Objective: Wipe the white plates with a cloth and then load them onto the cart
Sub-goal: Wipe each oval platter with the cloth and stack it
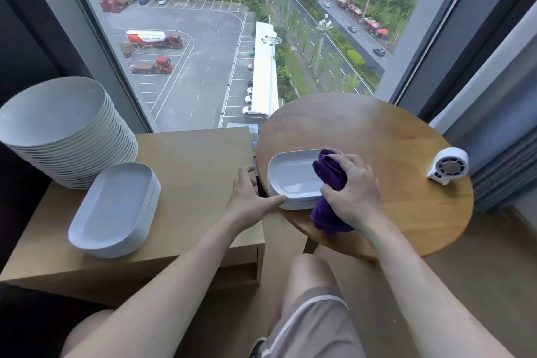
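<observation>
A short stack of white oblong plates lies on the left part of the round wooden table. My right hand is closed around a purple cloth and presses it onto the right end of the top plate. My left hand has its fingers spread, with the thumb touching the stack's near-left rim. A second stack of white oblong plates sits on the light wooden cabinet to the left. Behind it rises a tall stack of round white plates.
A small white fan-like device stands at the round table's right edge. A narrow gap separates the cabinet from the table. A floor-length window lies straight ahead, a grey curtain at the right. My knees are below, between the two surfaces.
</observation>
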{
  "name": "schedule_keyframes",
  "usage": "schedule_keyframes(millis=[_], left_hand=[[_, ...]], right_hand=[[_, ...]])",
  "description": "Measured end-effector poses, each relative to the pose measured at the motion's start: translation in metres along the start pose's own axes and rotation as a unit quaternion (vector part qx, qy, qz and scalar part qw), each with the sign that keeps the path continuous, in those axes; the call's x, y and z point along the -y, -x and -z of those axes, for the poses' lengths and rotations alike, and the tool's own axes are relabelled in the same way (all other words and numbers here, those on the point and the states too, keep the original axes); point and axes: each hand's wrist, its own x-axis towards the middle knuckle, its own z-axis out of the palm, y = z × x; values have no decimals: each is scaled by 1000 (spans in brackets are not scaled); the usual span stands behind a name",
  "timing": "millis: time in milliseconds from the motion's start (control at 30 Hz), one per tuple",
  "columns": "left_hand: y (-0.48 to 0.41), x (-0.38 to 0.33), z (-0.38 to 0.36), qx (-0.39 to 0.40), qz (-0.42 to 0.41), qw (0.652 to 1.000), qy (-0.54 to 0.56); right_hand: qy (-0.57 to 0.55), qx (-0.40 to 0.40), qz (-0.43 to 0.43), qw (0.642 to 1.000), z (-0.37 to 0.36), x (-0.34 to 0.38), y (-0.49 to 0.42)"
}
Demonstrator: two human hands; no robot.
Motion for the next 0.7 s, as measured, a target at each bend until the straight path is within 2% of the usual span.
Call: schedule_keyframes(millis=[100,233,300,367,500,700], left_hand=[[-15,-13,-11,66,-86,989,-101],[-35,-19,-19,120,-56,986,-103],[-41,-18,-23,125,-47,986,-96],[-46,-15,-24,127,-42,988,-83],[-54,-4,-24,128,-56,989,-43],[-57,11,-31,137,-68,987,47]], right_hand=[[11,-6,11,1000,7,-7,-25],[64,67,16,996,-6,-16,-46],[118,120,22,985,-19,-20,-46],[139,126,28,982,-28,-24,-43],[156,119,27,980,-36,-22,-47],[131,186,40,973,-46,0,-59]])
